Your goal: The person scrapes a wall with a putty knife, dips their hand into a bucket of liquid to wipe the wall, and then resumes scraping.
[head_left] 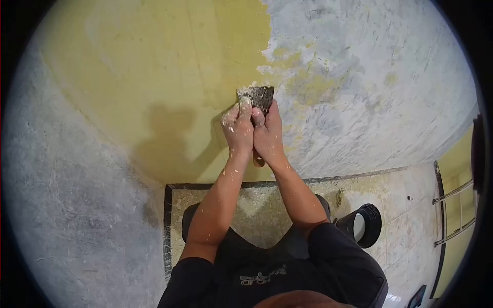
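Both my hands grip one scraper [258,96] and press its dirty flat blade against the wall. My left hand [237,127] wraps the upper part just under the blade, fingers flecked with paint dust. My right hand [268,134] clasps beside it, and the wooden handle end [258,160] sticks out below the palms. The blade sits at the ragged border between yellow paint [154,66] on the left and scraped grey plaster [370,77] on the right.
A black bucket [363,224] with a pale inside stands on the floor at lower right. Dusty floor tiles [257,205] with a dark border lie under me. A metal railing [454,213] shows at the far right. Grey bare wall [61,215] fills the left.
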The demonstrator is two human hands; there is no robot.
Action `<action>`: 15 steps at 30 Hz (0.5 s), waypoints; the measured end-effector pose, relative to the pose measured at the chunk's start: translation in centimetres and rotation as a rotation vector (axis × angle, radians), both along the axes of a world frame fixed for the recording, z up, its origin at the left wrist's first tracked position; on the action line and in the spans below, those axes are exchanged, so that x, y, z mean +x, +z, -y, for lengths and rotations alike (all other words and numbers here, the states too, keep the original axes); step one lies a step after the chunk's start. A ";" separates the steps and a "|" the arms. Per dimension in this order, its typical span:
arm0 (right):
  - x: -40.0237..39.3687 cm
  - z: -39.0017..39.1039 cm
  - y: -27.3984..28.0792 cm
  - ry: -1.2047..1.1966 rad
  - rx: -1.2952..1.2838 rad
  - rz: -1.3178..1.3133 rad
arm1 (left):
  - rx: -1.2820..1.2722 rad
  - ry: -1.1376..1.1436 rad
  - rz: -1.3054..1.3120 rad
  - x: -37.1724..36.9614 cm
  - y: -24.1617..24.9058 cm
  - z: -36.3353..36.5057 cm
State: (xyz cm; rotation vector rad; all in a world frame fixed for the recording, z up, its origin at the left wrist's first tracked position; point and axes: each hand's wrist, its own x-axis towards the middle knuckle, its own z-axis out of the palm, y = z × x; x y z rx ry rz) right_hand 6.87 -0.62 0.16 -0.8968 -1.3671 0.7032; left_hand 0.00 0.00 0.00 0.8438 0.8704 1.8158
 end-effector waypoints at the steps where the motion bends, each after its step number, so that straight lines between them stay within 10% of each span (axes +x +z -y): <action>1: 0.2 0.2 -1.0 -0.025 0.025 0.026 | 0.007 0.048 -0.124 0.0 -1.1 0.2; 8: 2.0 2.1 -10.1 -0.074 -0.175 -0.005 | -0.170 0.042 -0.054 2.6 -10.3 1.8; 15: 2.7 2.2 -7.1 -0.192 -0.067 0.099 | -0.064 0.088 -0.347 2.4 -8.6 1.6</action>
